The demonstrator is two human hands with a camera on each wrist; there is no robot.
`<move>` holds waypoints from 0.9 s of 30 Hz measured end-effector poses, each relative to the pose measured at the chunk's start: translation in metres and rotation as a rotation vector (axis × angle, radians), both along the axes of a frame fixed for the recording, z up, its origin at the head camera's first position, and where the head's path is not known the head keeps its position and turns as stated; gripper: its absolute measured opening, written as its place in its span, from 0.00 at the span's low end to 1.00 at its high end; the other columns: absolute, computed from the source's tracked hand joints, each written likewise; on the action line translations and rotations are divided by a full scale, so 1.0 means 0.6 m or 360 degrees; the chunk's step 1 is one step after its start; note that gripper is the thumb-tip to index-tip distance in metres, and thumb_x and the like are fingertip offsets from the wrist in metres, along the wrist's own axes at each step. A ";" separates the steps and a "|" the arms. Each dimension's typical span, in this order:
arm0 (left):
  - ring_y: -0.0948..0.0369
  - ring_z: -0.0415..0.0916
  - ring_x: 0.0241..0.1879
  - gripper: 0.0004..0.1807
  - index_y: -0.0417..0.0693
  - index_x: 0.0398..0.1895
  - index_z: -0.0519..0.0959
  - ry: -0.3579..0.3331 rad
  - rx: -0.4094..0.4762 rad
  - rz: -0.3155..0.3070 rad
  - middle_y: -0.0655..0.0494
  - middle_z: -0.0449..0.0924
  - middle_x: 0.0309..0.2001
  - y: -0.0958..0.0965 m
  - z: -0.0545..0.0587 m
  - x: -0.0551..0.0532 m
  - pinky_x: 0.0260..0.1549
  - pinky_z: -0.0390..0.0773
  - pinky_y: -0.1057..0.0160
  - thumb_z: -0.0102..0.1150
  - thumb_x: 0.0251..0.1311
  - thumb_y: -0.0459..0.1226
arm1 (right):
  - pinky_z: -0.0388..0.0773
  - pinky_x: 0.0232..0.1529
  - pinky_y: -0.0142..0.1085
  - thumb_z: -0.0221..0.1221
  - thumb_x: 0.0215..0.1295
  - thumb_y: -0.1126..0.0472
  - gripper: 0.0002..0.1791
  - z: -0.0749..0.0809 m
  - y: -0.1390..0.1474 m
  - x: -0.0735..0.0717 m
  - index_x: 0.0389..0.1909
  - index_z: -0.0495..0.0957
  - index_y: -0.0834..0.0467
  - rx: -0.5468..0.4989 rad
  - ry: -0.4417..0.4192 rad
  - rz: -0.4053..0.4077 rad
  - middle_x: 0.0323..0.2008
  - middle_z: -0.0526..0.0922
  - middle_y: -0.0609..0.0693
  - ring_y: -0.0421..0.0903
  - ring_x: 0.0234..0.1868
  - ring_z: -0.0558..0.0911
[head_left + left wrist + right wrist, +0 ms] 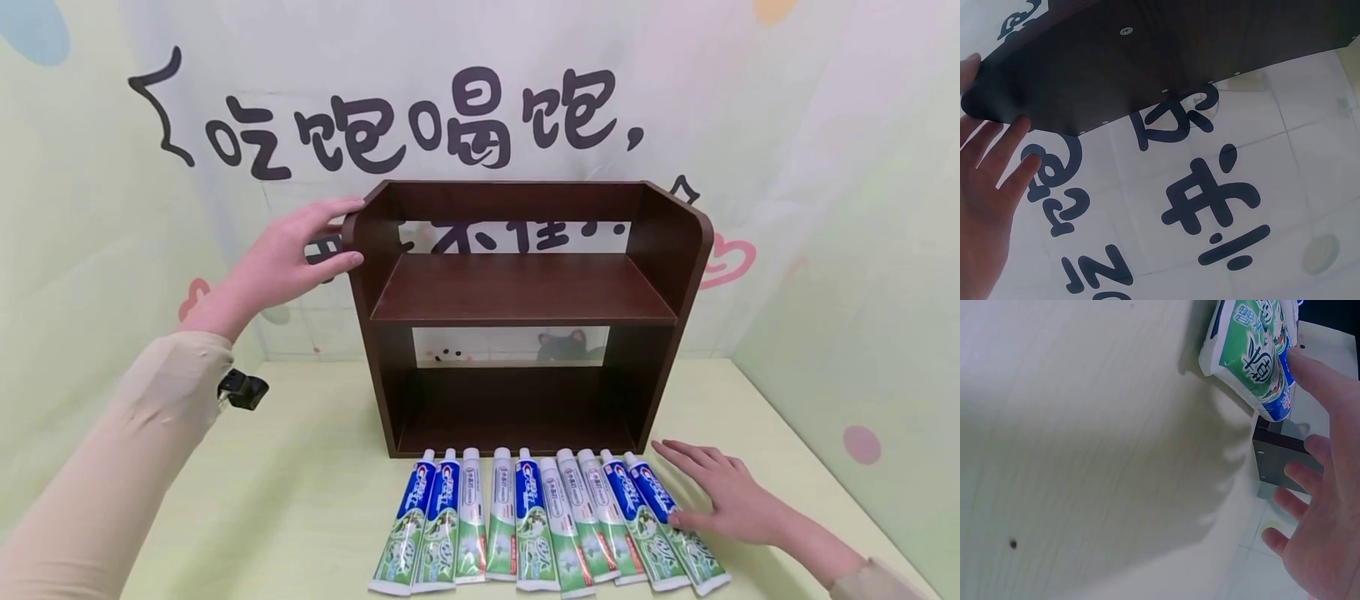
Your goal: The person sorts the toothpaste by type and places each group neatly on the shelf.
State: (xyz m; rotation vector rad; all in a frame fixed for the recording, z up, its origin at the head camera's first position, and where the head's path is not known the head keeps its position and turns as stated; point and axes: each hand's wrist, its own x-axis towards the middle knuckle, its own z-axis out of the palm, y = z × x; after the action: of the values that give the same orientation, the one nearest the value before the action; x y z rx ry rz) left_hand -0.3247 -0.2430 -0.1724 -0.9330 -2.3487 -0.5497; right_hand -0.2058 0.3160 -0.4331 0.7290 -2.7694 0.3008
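A dark brown two-tier wooden shelf point(517, 290) stands upright. My left hand point(277, 258) rests at the upper front corner of its left side panel point(1072, 69), thumb at the front edge and extended fingers near the top. In the left wrist view the fingers are spread along the panel's edge. Several toothpaste tubes point(531, 525), blue-and-green or white-and-green, lie fanned in a row before the shelf, caps towards it. My right hand point(727, 496) is spread beside the rightmost toothpaste tube point(682, 533), its thumb at the tube's side; contact cannot be told.
The pale tabletop point(300, 467) carries the shelf and the tubes. Behind is a light wall point(300, 50) with large black characters. Another wall point(862, 275) borders the right side. A small black camera point(242, 389) is at my left wrist.
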 end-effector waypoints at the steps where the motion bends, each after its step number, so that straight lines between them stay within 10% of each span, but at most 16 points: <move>1: 0.45 0.81 0.56 0.37 0.53 0.73 0.65 -0.0007 0.0003 0.0000 0.52 0.68 0.71 0.001 0.000 -0.001 0.60 0.76 0.51 0.67 0.60 0.36 | 0.72 0.50 0.60 0.68 0.51 0.35 0.49 -0.001 0.000 0.000 0.73 0.64 0.48 -0.0005 0.0000 0.0001 0.67 0.74 0.55 0.59 0.62 0.74; 11: 0.48 0.78 0.59 0.36 0.54 0.72 0.66 -0.0049 0.0012 -0.0013 0.52 0.69 0.70 0.006 -0.002 -0.002 0.60 0.76 0.49 0.66 0.61 0.35 | 0.73 0.48 0.61 0.68 0.53 0.38 0.45 -0.013 0.002 0.006 0.71 0.66 0.49 -0.0108 -0.0126 0.0012 0.64 0.76 0.54 0.58 0.59 0.76; 18: 0.49 0.77 0.60 0.34 0.56 0.72 0.66 -0.0051 0.0032 -0.0015 0.54 0.68 0.72 0.006 -0.002 -0.002 0.56 0.68 0.87 0.64 0.62 0.35 | 0.75 0.48 0.66 0.67 0.57 0.42 0.43 -0.003 0.000 0.006 0.71 0.66 0.54 -0.0267 -0.0348 0.0061 0.63 0.75 0.60 0.63 0.58 0.77; 27: 0.48 0.76 0.62 0.34 0.56 0.71 0.67 -0.0077 0.0092 -0.0033 0.56 0.68 0.72 0.010 -0.006 -0.003 0.57 0.68 0.86 0.64 0.62 0.34 | 0.77 0.36 0.29 0.65 0.61 0.52 0.43 -0.005 0.004 0.001 0.74 0.58 0.59 -0.0541 -0.0829 0.0172 0.62 0.73 0.63 0.35 0.44 0.74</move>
State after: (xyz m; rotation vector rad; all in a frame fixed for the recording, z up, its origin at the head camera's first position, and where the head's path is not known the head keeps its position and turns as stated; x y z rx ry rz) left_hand -0.3266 -0.2371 -0.1760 -0.9287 -2.3555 -0.6519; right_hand -0.2050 0.3181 -0.4361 0.8001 -3.0194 1.0927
